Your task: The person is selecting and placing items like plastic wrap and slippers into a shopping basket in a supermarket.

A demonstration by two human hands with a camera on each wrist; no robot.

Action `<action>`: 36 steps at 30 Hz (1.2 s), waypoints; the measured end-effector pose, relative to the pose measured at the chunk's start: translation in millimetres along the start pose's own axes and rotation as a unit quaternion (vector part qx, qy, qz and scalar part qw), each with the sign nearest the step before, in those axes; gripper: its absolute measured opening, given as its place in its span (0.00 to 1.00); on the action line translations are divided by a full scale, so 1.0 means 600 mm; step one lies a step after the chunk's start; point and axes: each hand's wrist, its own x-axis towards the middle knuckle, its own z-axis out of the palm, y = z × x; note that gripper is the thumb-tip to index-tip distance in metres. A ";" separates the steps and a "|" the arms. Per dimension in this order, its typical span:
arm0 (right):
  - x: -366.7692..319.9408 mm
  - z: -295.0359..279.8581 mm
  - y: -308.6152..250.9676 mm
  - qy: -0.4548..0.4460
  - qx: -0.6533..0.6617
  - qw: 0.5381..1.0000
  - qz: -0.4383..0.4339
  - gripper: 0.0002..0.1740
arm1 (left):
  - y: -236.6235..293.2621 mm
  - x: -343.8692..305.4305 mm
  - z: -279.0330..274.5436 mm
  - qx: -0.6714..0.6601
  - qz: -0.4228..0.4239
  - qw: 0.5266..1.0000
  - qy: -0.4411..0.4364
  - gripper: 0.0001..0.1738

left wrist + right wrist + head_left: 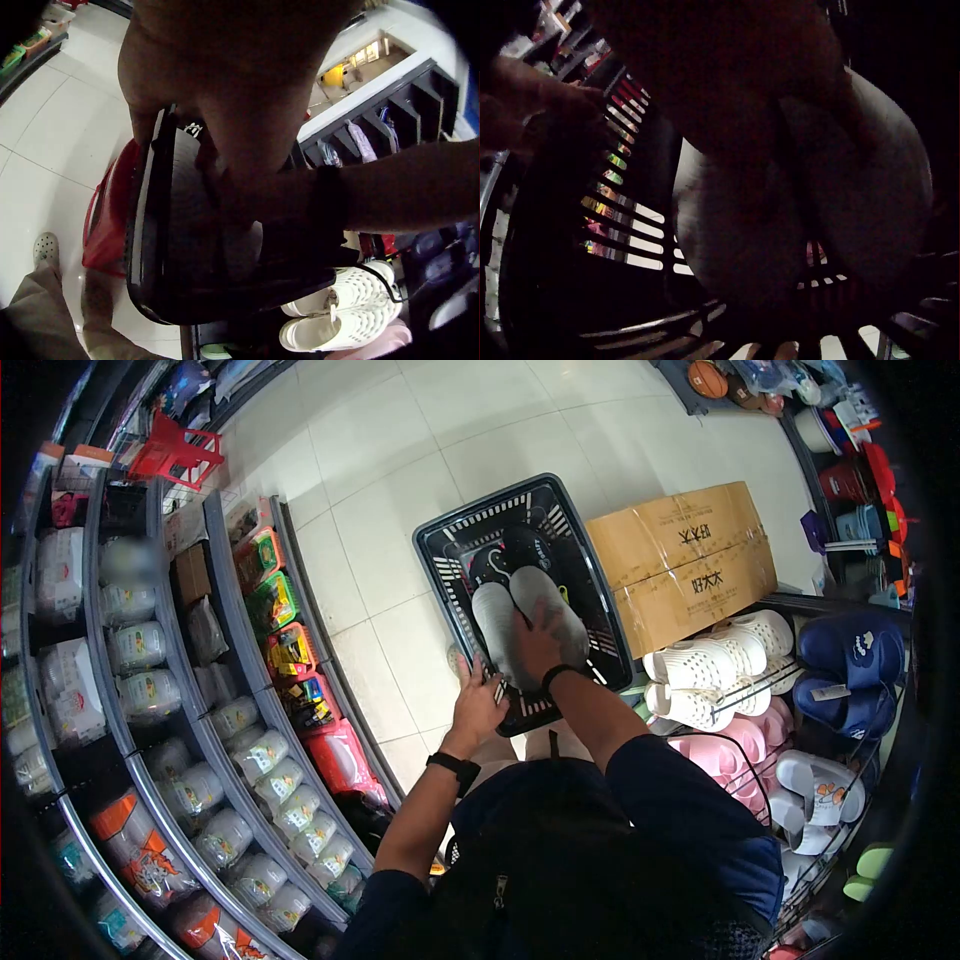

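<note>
A black shopping basket (432, 555) holds a pair of light grey slippers (495, 618), side by side. My right hand (543, 640) reaches into the basket, its fingers spread across the slippers; in the right wrist view the hand is dark above the grey slippers (889, 187). Beyond them lies a dark item with white lettering (525, 547) and a hook-shaped hanger (497, 563). My left hand (480, 705) rests at the near left corner of the basket rim, fingers extended. Close up in the left wrist view, the left hand is over the basket edge (139, 292).
A taped cardboard box (690, 570) sits right of the basket. White clogs (710, 670), pink slippers (735, 755) and navy slides (850, 670) fill a rack at right. Shelves on the left hold packaged goods (135, 645). A red stool (175, 455) stands far left on the tiled floor (380, 480).
</note>
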 end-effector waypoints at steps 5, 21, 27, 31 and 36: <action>0.025 0.058 -0.001 0.071 -0.133 0.988 0.014 0.38 | 0.006 0.000 -0.016 0.009 -0.012 1.000 -0.022 0.30; -0.080 -0.082 0.079 -0.018 0.091 0.988 -0.127 0.33 | -0.089 0.034 0.009 0.010 0.049 0.992 -0.119 0.32; -0.202 -0.108 0.134 0.020 0.179 0.972 -0.153 0.29 | -0.076 0.034 -0.083 -0.035 0.036 0.992 -0.116 0.32; -0.252 -0.128 0.129 0.011 0.189 0.979 -0.081 0.33 | -0.057 0.020 -0.200 -0.025 0.044 0.993 -0.104 0.33; -0.318 -0.170 0.084 0.046 0.236 0.970 0.021 0.35 | -0.096 0.010 -0.271 -0.031 0.077 0.994 -0.074 0.34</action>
